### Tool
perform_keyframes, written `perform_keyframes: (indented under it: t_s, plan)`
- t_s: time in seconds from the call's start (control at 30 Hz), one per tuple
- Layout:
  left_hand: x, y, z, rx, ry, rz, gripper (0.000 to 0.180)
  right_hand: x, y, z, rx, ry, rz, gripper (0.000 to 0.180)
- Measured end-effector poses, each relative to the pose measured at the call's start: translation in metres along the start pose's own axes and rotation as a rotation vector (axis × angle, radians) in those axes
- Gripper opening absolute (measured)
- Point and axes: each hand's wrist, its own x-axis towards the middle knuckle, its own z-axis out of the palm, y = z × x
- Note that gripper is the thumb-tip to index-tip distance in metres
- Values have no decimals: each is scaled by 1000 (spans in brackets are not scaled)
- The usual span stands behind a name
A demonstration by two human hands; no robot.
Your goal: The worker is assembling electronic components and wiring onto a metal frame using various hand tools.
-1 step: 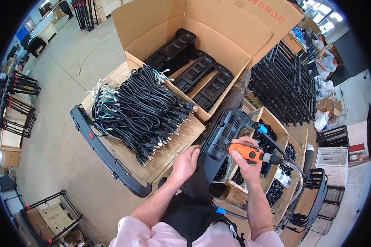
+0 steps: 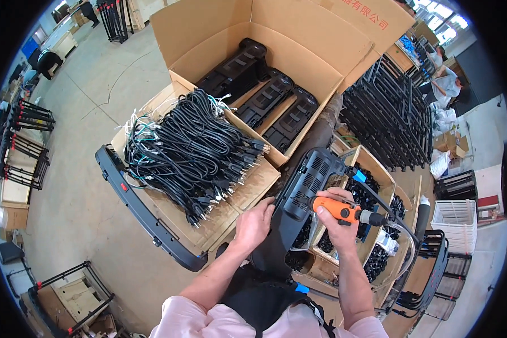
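A black plastic housing (image 2: 312,179) with vent slots lies in front of me. My left hand (image 2: 254,225) grips its left edge, fingers bent against the side and partly hidden. In my right hand (image 2: 339,228) is an orange power screwdriver (image 2: 333,208), held with the fingers wrapped round its body. Its nose points left and meets the housing's right side, or comes very near it; the tip itself is hard to make out. A clear hose (image 2: 407,232) runs from the tool's rear end.
Bundled black power cords (image 2: 191,135) lie on cardboard at the left, beside a long curved black part (image 2: 146,205). Behind stands an open cardboard box (image 2: 208,34) with black plastic covers (image 2: 273,98). At the right are wooden bins (image 2: 390,180) of small black parts and stacked black frames (image 2: 386,112).
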Motion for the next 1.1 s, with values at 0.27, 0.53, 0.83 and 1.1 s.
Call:
perform_keyframes:
  t_s: [0.27, 0.53, 0.83, 1.1]
  plan:
    - [10, 2, 17, 592, -98, 170, 41, 2, 4, -6, -4, -33, 43, 48]
    - [6, -7, 25, 524, -13, 223, 38, 8, 9, -4, -19, -40, 22, 48]
    - [-1, -12, 24, 476, 25, 252, 35, 6, 10, -2, -39, -54, 15, 47]
    - [0, -14, 26, 452, 28, 216, 34, 8, 11, 5, -59, -61, 30, 49]
